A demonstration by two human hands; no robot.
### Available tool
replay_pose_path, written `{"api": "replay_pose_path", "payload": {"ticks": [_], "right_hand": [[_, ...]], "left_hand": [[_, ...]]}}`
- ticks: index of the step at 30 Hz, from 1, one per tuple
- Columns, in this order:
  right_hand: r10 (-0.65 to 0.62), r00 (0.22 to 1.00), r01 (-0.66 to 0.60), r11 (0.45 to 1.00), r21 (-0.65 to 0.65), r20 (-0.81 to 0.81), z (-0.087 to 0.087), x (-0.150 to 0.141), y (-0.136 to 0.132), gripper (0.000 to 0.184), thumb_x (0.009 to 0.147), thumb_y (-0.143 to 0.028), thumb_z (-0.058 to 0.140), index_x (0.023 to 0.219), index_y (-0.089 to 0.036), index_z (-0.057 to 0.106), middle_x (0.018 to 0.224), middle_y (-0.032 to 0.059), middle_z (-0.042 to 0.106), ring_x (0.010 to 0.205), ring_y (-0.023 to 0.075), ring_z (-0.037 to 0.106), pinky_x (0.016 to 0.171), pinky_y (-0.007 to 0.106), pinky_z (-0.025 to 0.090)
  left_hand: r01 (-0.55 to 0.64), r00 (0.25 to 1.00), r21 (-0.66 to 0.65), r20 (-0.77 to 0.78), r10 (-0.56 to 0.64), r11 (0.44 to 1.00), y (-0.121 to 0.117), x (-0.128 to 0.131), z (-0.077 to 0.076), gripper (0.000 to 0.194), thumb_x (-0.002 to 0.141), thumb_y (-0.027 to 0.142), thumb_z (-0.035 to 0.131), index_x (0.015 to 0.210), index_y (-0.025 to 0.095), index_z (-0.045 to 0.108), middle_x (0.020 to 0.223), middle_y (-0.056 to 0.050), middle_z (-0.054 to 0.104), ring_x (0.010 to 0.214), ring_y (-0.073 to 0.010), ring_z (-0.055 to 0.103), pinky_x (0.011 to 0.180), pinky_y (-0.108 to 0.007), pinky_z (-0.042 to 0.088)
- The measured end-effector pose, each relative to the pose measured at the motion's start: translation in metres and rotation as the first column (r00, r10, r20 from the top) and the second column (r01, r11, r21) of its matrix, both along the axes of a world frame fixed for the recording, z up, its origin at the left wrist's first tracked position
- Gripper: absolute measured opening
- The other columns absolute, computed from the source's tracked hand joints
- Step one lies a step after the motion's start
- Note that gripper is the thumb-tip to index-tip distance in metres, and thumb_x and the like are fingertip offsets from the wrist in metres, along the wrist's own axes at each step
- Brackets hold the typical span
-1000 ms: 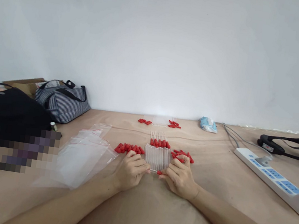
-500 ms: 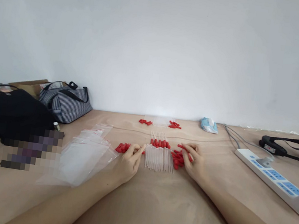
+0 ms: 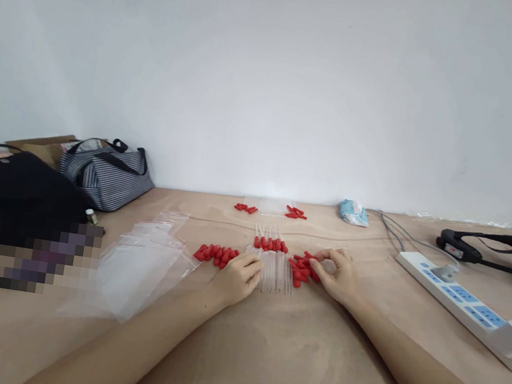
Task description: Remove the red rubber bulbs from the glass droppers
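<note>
My left hand (image 3: 239, 277) is closed over the left part of a row of thin clear tubes (image 3: 278, 274); whatever its fingers hold is hidden. To its left lies a pile of red rubber bulbs (image 3: 215, 254). At the right side of the row, my right hand (image 3: 337, 273) pinches a red rubber bulb (image 3: 309, 255) between thumb and fingers. Under its fingertips is a second pile of red bulbs (image 3: 299, 274). Just behind the row, several tubes with red bulbs fitted (image 3: 270, 244) lie side by side, bulbs toward me.
Clear zip bags (image 3: 139, 264) spread to the left, near a black bag (image 3: 19, 195) and a striped bag (image 3: 111, 177). Farther back lie more tubes and red bulbs (image 3: 296, 212) and a blue-white packet (image 3: 354, 212). A power strip (image 3: 455, 305) and black headset (image 3: 469, 248) occupy the right.
My left hand has moved right, from beside the left bulb pile onto the clear tubes. My right hand stays by its pile, the bulb at its fingertips slightly lower. The view has shifted slightly.
</note>
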State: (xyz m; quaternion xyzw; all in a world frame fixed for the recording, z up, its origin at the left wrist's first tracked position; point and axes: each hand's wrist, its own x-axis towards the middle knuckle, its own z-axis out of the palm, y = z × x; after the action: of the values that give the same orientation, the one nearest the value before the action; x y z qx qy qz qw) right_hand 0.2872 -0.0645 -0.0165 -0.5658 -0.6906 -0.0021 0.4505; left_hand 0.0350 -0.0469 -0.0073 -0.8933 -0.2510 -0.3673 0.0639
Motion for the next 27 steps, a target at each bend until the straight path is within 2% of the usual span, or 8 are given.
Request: {"api": "replay_pose_path", "payload": {"ticks": [4, 10, 14, 17, 20, 22, 24, 27], "right_hand": [[-0.007, 0.997, 0.007, 1.0, 0.004, 0.082, -0.001, 0.0, -0.002, 0.019, 0.073, -0.039, 0.054, 0.072, -0.022, 0.061, 0.074, 0.0012, 0.065, 0.075, 0.0186, 0.052, 0.077, 0.036, 0.03], [0.032, 0.983, -0.027, 0.999, -0.03, 0.183, -0.001, -0.001, -0.003, 0.022, 0.076, -0.039, 0.05, 0.067, -0.022, 0.061, 0.068, 0.0007, 0.063, 0.072, 0.0175, 0.05, 0.074, 0.034, 0.028], [0.008, 0.994, -0.004, 0.999, -0.034, 0.109, -0.003, 0.0, 0.001, 0.028, 0.079, -0.041, 0.046, 0.067, -0.022, 0.062, 0.069, 0.0019, 0.063, 0.073, 0.0175, 0.051, 0.073, 0.033, 0.031], [-0.058, 0.998, 0.059, 0.997, -0.046, 0.003, 0.002, -0.002, 0.009, 0.025, 0.077, -0.04, 0.046, 0.067, -0.022, 0.061, 0.071, 0.0017, 0.064, 0.073, 0.017, 0.053, 0.072, 0.031, 0.034], [-0.158, 0.987, 0.149, 0.97, -0.192, -0.031, 0.017, -0.009, 0.024, 0.021, 0.073, -0.037, 0.048, 0.068, -0.022, 0.061, 0.075, 0.0011, 0.065, 0.073, 0.0168, 0.054, 0.067, 0.028, 0.036], [-0.198, 0.98, 0.181, 0.9, -0.398, -0.003, 0.028, -0.018, 0.038, 0.018, 0.07, -0.035, 0.05, 0.066, -0.021, 0.061, 0.073, 0.0015, 0.065, 0.069, 0.0163, 0.056, 0.061, 0.026, 0.036], [-0.183, 0.983, 0.162, 0.866, -0.473, 0.0, 0.035, -0.029, 0.054, 0.017, 0.066, -0.035, 0.054, 0.06, -0.02, 0.06, 0.063, 0.0019, 0.064, 0.061, 0.0157, 0.056, 0.053, 0.025, 0.034], [-0.165, 0.986, 0.128, 0.815, -0.565, -0.015, 0.036, -0.045, 0.077, 0.019, 0.061, -0.034, 0.06, 0.051, -0.019, 0.057, 0.047, 0.0008, 0.057, 0.048, 0.0143, 0.052, 0.046, 0.024, 0.033]], "left_hand": [[0.047, 0.999, -0.082, 0.004, -0.047, 0.996, -0.006, -0.002, 0.002, 0.01, 0.078, 0.02, 0.05, 0.078, 0.015, 0.059, 0.08, -0.006, 0.059, 0.075, -0.0152, 0.056, 0.07, -0.027, 0.048], [0.071, 0.997, -0.129, 0.032, -0.068, 0.989, -0.016, -0.01, 0.008, 0.02, 0.074, 0.026, 0.057, 0.089, 0.015, 0.06, 0.086, -0.008, 0.059, 0.078, -0.0175, 0.053, 0.074, -0.032, 0.047], [0.043, 0.999, -0.134, 0.028, -0.039, 0.99, -0.023, -0.023, 0.014, 0.017, 0.076, 0.023, 0.054, 0.09, 0.016, 0.06, 0.086, -0.008, 0.058, 0.081, -0.018, 0.051, 0.075, -0.034, 0.045], [0.024, 1.0, -0.143, 0.002, -0.024, 0.989, -0.025, -0.03, 0.017, 0.017, 0.076, 0.02, 0.053, 0.091, 0.017, 0.061, 0.087, -0.008, 0.058, 0.082, -0.0181, 0.051, 0.074, -0.034, 0.045], [0.002, 1.0, -0.146, -0.021, -0.005, 0.989, -0.024, -0.032, 0.016, 0.017, 0.076, 0.02, 0.052, 0.09, 0.018, 0.061, 0.088, -0.007, 0.058, 0.084, -0.0186, 0.051, 0.076, -0.035, 0.045], [-0.009, 0.999, -0.152, -0.04, 0.003, 0.988, -0.022, -0.032, 0.014, 0.017, 0.076, 0.021, 0.053, 0.09, 0.019, 0.062, 0.092, -0.008, 0.057, 0.089, -0.0198, 0.051, 0.08, -0.037, 0.044], [-0.024, 0.997, -0.163, -0.077, 0.011, 0.986, -0.021, -0.032, 0.013, 0.019, 0.075, 0.022, 0.054, 0.093, 0.02, 0.061, 0.1, -0.009, 0.055, 0.096, -0.0217, 0.049, 0.084, -0.039, 0.043], [-0.054, 0.991, -0.165, -0.132, 0.032, 0.985, -0.021, -0.032, 0.013, 0.023, 0.075, 0.024, 0.056, 0.097, 0.021, 0.06, 0.107, -0.01, 0.052, 0.102, -0.0242, 0.046, 0.086, -0.043, 0.041]]}}
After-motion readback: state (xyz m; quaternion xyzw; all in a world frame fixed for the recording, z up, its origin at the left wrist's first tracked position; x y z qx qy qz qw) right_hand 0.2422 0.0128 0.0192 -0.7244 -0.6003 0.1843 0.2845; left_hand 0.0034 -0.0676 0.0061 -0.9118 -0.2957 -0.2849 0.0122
